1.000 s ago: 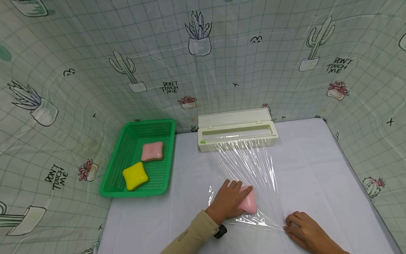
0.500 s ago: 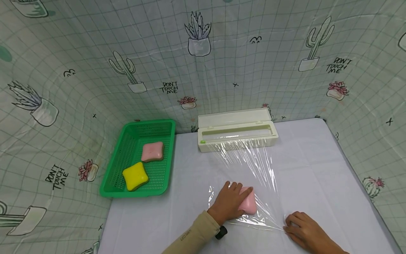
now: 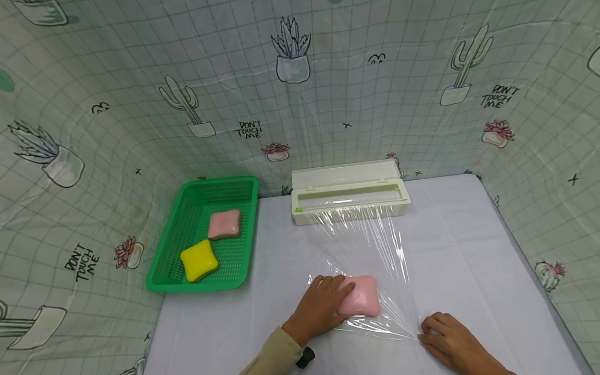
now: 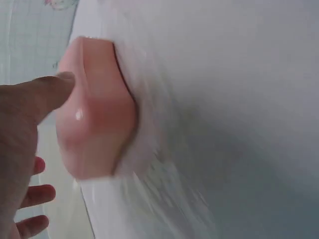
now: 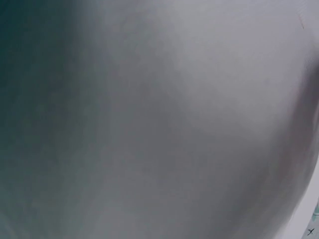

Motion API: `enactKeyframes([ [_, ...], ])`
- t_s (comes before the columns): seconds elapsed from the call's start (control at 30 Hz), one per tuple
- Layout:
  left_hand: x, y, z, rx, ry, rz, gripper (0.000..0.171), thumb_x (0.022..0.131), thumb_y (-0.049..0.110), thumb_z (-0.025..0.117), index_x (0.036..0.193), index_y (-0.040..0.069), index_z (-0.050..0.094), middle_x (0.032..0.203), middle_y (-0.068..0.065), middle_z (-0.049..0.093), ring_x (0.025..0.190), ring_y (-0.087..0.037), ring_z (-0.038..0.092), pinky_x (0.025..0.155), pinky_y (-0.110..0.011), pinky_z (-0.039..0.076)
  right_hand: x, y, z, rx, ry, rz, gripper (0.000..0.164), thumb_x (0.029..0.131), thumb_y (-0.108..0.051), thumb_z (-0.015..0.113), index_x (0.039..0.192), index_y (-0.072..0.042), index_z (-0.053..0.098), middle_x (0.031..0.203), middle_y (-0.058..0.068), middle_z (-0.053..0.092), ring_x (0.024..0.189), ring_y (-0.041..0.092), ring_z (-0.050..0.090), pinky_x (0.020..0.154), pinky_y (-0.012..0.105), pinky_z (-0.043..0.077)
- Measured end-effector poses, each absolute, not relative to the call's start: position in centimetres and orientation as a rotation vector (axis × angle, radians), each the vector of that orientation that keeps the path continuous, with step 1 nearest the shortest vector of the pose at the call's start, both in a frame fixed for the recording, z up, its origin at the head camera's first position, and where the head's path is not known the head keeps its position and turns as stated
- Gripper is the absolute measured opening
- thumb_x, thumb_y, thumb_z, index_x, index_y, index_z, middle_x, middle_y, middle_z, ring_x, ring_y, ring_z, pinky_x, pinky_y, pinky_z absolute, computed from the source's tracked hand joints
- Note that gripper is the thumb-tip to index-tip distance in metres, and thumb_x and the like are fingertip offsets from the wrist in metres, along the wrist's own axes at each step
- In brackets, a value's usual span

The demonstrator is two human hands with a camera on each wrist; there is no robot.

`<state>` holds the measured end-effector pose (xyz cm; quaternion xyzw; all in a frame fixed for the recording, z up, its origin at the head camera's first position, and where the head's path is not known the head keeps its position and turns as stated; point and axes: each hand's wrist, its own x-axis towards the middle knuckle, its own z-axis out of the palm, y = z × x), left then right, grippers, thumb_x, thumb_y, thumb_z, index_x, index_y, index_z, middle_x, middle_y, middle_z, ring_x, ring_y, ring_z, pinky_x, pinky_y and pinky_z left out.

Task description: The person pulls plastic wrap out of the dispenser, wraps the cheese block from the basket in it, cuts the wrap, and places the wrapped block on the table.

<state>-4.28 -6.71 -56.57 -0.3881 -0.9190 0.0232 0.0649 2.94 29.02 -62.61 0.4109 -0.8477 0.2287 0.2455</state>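
A pink bar of soap (image 3: 364, 296) lies on a sheet of clear cling film (image 3: 397, 255) at the front of the table. At the soap's left end is my left hand (image 3: 315, 308), its fingers loose and its thumb over the near edge. The left wrist view shows the thumb (image 4: 55, 89) overlapping the soap (image 4: 99, 104), with the other fingertips away from it. My right hand (image 3: 451, 337) pinches the film's near right corner, its fingers curled. The right wrist view is blurred and shows mostly white cloth.
The film runs from a white dispenser box (image 3: 349, 214) with its lid raised at the back. To the left, a green basket (image 3: 252, 234) holds another pink soap (image 3: 224, 224) and a yellow soap (image 3: 199, 260). Patterned cloth walls surround the table.
My left hand has slid left from the top of the pink soap, so more of the bar shows. The right hand has stayed at the film corner.
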Motion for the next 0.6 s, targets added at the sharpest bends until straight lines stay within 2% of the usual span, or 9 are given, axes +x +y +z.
enactKeyframes([
  [0.13,-3.5,-10.3,-57.0,-1.174,-2.847,0.048,0.058,0.085,0.066,0.079,0.124,0.024,0.067,0.117,0.007,0.063,0.111,-0.012,0.059,0.101,-0.031,0.048,3.0,29.0,-62.5,1.122,-2.318,0.624,0.058,0.115,-0.04,0.041,0.077,-0.02,0.08,0.091,-0.008,0.063,0.085,0.013,0.055,0.079,0.026,0.045],
  [0.27,-2.9,-12.8,-57.3,-1.231,-2.901,0.046,0.055,0.082,0.063,0.084,0.118,0.025,0.068,0.112,0.009,0.061,0.103,-0.01,0.056,0.097,-0.029,0.046,2.9,29.1,-62.5,1.13,-2.304,0.616,0.057,0.115,-0.04,0.041,0.078,-0.02,0.08,0.091,-0.007,0.063,0.085,0.015,0.055,0.08,0.027,0.045],
  [0.43,-2.4,-14.0,-57.8,-1.291,-2.87,-0.009,0.036,0.085,0.048,0.087,0.11,0.027,0.073,0.111,0.009,0.064,0.102,-0.009,0.058,0.096,-0.028,0.047,2.8,29.2,-62.5,1.132,-2.317,0.614,0.057,0.115,-0.04,0.041,0.077,-0.02,0.079,0.091,-0.007,0.063,0.086,0.015,0.055,0.081,0.027,0.045],
  [0.6,-2.0,-14.2,-58.2,-1.325,-2.744,-0.045,0.017,0.088,0.032,0.086,0.1,0.026,0.075,0.102,0.011,0.066,0.096,-0.008,0.059,0.091,-0.025,0.048,2.8,29.2,-62.4,1.119,-2.33,0.618,0.058,0.114,-0.041,0.041,0.077,-0.02,0.079,0.092,-0.007,0.064,0.086,0.015,0.056,0.081,0.026,0.046],
])
